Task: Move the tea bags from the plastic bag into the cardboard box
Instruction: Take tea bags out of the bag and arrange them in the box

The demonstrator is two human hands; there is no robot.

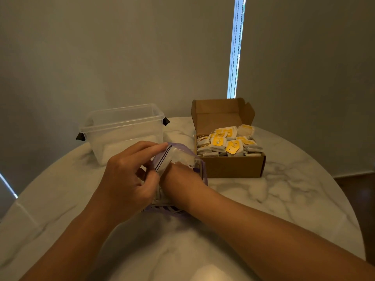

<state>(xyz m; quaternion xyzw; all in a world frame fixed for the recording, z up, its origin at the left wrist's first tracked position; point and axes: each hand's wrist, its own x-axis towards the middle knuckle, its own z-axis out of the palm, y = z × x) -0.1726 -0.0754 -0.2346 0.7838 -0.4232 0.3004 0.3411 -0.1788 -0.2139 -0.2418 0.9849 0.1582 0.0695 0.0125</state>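
Fingers of our left hand (129,177) pinch the clear, purple-trimmed plastic bag (179,152) at its rim to hold it open for our right hand (178,174), whose fingers are hidden inside, so we cannot tell their grip.

Both forearms converge forward, the left hand (129,177) pinching the rim of the plastic bag (179,153) with curled fingers, the right hand (177,170) sunk inside it, fingers hidden.

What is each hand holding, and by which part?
The left hand pinches the bag by its zip rim, holding it open. The right hand is inside the bag; its grip cannot be told.
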